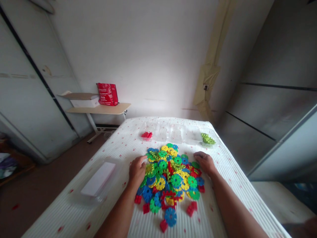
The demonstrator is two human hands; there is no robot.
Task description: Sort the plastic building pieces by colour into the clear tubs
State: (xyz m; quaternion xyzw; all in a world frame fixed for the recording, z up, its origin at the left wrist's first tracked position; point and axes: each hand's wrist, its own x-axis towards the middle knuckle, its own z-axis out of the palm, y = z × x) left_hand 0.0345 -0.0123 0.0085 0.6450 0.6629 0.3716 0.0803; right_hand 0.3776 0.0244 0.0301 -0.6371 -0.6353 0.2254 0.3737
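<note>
A heap of plastic snowflake discs (176, 180) in green, blue and yellow lies mid-table, mixed with red and light-green interlocking pieces. My left hand (138, 170) is at the heap's left edge, index finger and thumb apart, with no piece visibly gripped. At the upper right edge, my right hand (206, 162) reaches inward with fingers loosely bent, close to a green disc (195, 165). Its fingertips are partly shaded. Behind the heap stands a clear divided tray (174, 134). Red pieces (147, 135) sit in its left end and light-green pieces (208, 138) at its right end.
A clear plastic box (100, 180) with a pale rectangle lies on the ribbed white tablecloth (116, 150) at left. Farther back, a small side table (104, 109) holds a white box (85, 100) and a red bag (108, 94). Grey cabinets (277, 109) flank the right side.
</note>
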